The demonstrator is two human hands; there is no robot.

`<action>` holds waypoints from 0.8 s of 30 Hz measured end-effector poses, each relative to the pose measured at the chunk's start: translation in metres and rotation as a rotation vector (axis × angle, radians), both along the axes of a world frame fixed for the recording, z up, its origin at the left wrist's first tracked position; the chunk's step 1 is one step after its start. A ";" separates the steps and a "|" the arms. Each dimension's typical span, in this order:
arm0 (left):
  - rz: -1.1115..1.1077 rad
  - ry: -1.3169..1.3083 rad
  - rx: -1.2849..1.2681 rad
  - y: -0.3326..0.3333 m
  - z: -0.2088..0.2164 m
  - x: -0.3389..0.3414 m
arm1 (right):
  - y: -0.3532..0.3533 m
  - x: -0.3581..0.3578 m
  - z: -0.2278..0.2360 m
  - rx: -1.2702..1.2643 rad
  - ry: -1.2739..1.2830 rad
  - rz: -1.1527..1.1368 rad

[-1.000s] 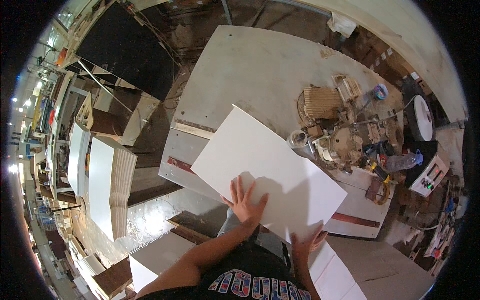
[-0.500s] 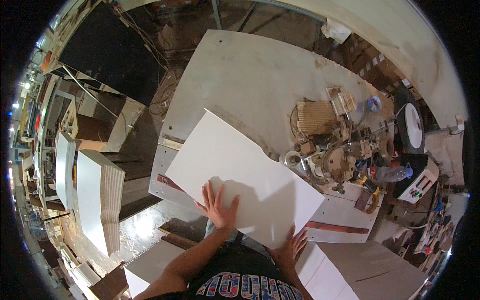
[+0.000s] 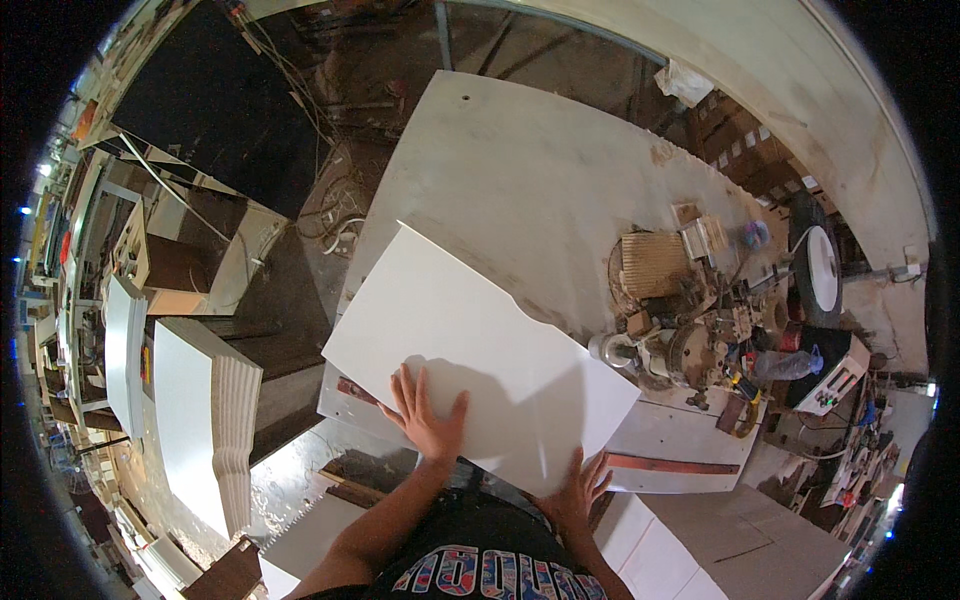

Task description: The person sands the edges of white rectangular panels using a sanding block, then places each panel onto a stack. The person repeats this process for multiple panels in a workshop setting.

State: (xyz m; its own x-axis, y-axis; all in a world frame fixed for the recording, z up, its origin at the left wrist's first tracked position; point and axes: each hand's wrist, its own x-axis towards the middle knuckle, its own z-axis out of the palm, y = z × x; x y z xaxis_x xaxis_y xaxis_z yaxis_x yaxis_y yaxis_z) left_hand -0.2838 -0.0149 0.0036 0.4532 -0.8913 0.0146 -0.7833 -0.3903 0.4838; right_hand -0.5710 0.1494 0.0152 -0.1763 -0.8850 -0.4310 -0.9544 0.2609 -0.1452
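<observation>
A white panel (image 3: pixel 470 330) with a curved step in its far right edge lies flat on the grey worktable (image 3: pixel 520 170) in front of me. My left hand (image 3: pixel 432 420) rests open on the panel's near left part, palm down with fingers spread. My right hand (image 3: pixel 578 490) touches the panel's near right corner, its thumb by the edge and its other fingers stretched apart past it. Close beyond the panel's right part stands a dusty edge machine (image 3: pixel 690 350) with a pale roller (image 3: pixel 612 350); whether roller and panel touch, I cannot tell.
A stack of curved-edge white panels (image 3: pixel 190 420) stands at the left. More boards (image 3: pixel 730 540) lie at the lower right. Right of the machine are a clear plastic bottle (image 3: pixel 782 362), a control box (image 3: pixel 835 375) and a white reel (image 3: pixel 822 270).
The panel has slid left along the table, away from the machine's roller, with both hands still on it. My view has shifted slightly.
</observation>
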 end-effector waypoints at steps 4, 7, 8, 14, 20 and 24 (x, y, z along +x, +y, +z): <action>-0.002 -0.019 -0.028 -0.026 -0.003 0.054 | -0.012 0.019 -0.006 -0.006 -0.009 0.025; 0.017 -0.027 -0.048 -0.056 -0.012 0.114 | -0.020 0.030 -0.006 -0.018 -0.026 0.047; 0.026 -0.047 -0.034 -0.068 -0.015 0.137 | -0.023 0.034 -0.006 -0.027 -0.024 0.056; 0.037 -0.133 0.126 -0.126 -0.016 0.258 | -0.041 0.058 -0.009 0.036 -0.036 0.085; -0.005 -0.060 0.204 -0.146 -0.013 0.307 | -0.060 0.086 -0.008 -0.044 -0.104 0.132; 0.101 0.028 0.241 -0.154 -0.024 0.334 | -0.077 0.099 0.006 -0.101 -0.143 0.121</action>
